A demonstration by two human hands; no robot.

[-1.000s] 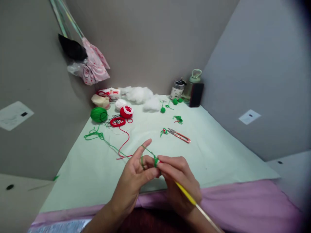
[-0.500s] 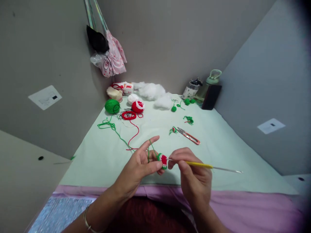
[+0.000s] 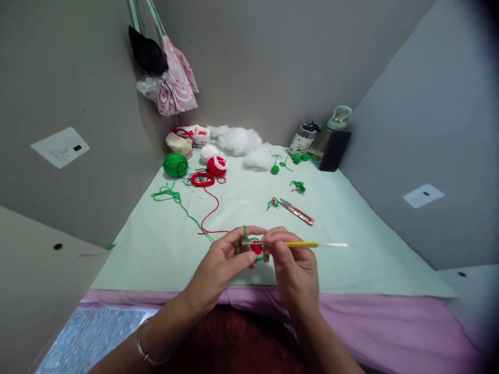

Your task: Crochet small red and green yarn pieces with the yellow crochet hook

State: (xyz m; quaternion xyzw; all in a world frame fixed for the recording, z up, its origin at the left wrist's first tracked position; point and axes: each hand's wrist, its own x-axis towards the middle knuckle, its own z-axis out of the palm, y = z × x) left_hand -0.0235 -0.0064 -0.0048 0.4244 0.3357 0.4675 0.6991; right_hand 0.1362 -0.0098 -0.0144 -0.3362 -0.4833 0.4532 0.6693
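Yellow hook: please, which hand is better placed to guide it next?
Probably the right hand: it grips the yellow hook, whose thin end reaches across the red and green piece. The left hand is busy with that piece and the green yarn.

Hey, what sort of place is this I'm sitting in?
Most likely a handcraft corner: the right hand holds a yellow-handled crochet hook, and a green ball of yarn lies on the cloth-covered table.

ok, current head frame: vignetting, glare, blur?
Head view: upper right corner falls to black; the purple cloth softens toward the right edge; light is fairly even, with no strong glare on the smartphone; the crochet piece shows red and green, but individual stitches are too small to tell.
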